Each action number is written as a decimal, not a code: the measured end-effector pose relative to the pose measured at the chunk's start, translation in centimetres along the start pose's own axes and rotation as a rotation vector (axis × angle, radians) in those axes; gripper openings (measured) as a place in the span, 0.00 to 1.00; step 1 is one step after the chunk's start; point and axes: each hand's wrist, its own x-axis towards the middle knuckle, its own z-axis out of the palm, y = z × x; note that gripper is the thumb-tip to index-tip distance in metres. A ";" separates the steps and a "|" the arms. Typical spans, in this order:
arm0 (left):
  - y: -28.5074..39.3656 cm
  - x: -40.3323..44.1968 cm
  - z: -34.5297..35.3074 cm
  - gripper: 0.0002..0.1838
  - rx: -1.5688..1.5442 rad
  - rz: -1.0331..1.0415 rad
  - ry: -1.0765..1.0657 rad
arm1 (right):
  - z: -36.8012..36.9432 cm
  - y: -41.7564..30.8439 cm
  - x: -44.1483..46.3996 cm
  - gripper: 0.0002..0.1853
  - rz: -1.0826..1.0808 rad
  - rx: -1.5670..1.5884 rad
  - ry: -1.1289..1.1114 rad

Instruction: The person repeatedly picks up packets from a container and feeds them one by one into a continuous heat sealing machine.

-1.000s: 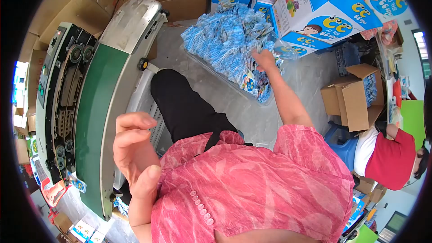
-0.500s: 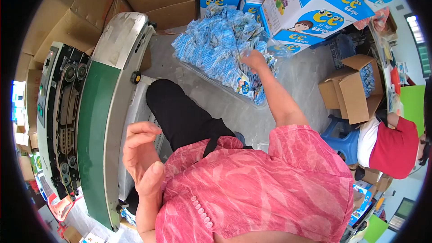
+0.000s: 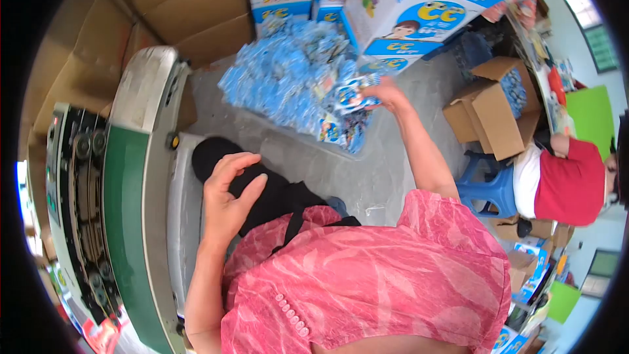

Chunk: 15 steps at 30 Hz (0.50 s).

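My right hand (image 3: pixel 388 94) grips a small blue-and-white printed packet (image 3: pixel 354 94) at the right side of a big heap of blue packets (image 3: pixel 282 75). The heap fills a clear plastic tub (image 3: pixel 308 141) on the grey floor. My left hand (image 3: pixel 230 191) is raised over my black-clad leg, thumb and fingers apart and curved, with nothing between them. Left of that hand runs the green belt (image 3: pixel 128 223) of a machine, which it does not touch.
Printed cartons (image 3: pixel 406 13) are stacked behind the tub. An open brown box (image 3: pixel 491 111) of blue packets stands at the right, near a blue stool (image 3: pixel 488 187) and a seated person in red (image 3: pixel 570 183). Brown cardboard (image 3: pixel 190 0) lines the back left.
My right hand has come up from the heap with a packet in it. My left hand has moved right and its fingers have spread wider. The whole view has turned.
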 end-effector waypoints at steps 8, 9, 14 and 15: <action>1.4 5.4 6.6 0.44 0.197 0.095 -0.181 | 12.3 -11.4 -10.9 0.18 -0.725 -0.533 -0.963; 1.7 5.1 6.2 0.46 0.023 -0.074 -0.210 | 13.7 -11.8 -11.2 0.18 -0.759 -0.601 -0.969; 0.5 3.0 2.6 0.37 -0.236 -0.249 -0.071 | 15.3 -15.2 -14.8 0.21 -0.688 -0.560 -0.817; 0.2 2.5 2.0 0.33 -0.366 -0.286 0.036 | 15.7 -15.1 -15.4 0.22 -0.716 -0.380 -0.718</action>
